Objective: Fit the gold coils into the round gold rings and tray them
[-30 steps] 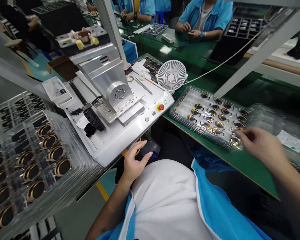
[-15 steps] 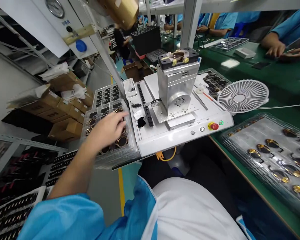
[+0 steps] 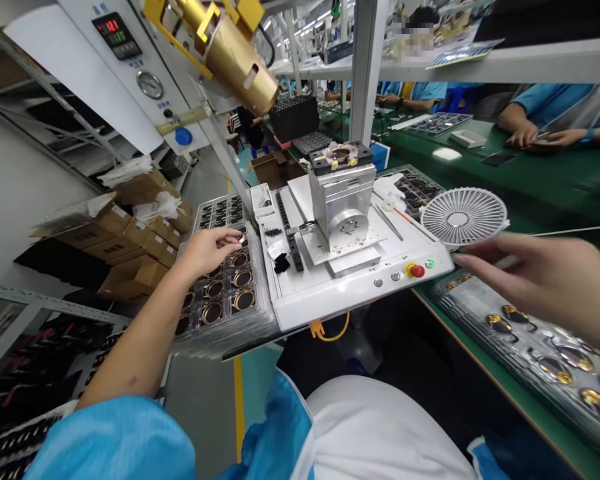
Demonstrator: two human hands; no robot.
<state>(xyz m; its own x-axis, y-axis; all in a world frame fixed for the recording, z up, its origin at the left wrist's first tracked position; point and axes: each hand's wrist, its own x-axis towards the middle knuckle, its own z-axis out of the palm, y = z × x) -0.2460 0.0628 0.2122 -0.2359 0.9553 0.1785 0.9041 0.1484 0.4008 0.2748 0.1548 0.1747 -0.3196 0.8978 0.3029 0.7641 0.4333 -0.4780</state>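
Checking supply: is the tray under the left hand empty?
Not empty: the tray holds gold-rimmed black discs; the left hand hides some pockets.

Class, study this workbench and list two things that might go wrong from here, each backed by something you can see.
1. The left hand is at the gold-rimmed discs packed closely on the tray stack, so it might knock a neighbouring one.
2. The right hand appears close to the white fan and could bump it.
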